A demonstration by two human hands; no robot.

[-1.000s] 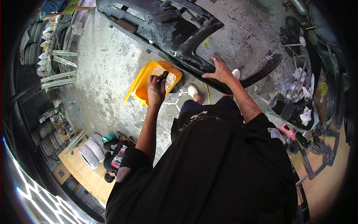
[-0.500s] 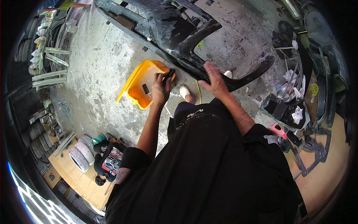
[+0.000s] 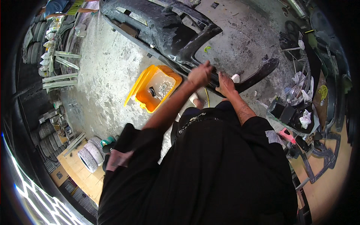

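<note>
A long black car bumper [image 3: 170, 37], dull and scuffed with grey patches, stretches from the upper left to the right. My left hand [image 3: 200, 75] is closed over its near edge, slightly smeared by motion. A small dark block, plain in the earlier frame, is mostly hidden by its fingers. My right hand [image 3: 226, 86] grips the bumper close beside the left, where the curved arm [image 3: 258, 77] begins. Left of my feet stands an open yellow tub [image 3: 140, 84] of cloudy water with a small dark piece [image 3: 152, 92] in it.
Parts and crumpled white paper [image 3: 305, 119] crowd a stand on the right, near a pink-handled tool [image 3: 287, 135]. Whitish tyres [image 3: 88, 159] stand on a board at lower left. Metal bars [image 3: 60, 80] jut from the left rack. Another person [image 3: 56, 6] is at upper left.
My left hand has moved right from above the tub onto the bumper. My right hand, spread before, has come down and closed on the bumper edge. My view has shifted slightly.
</note>
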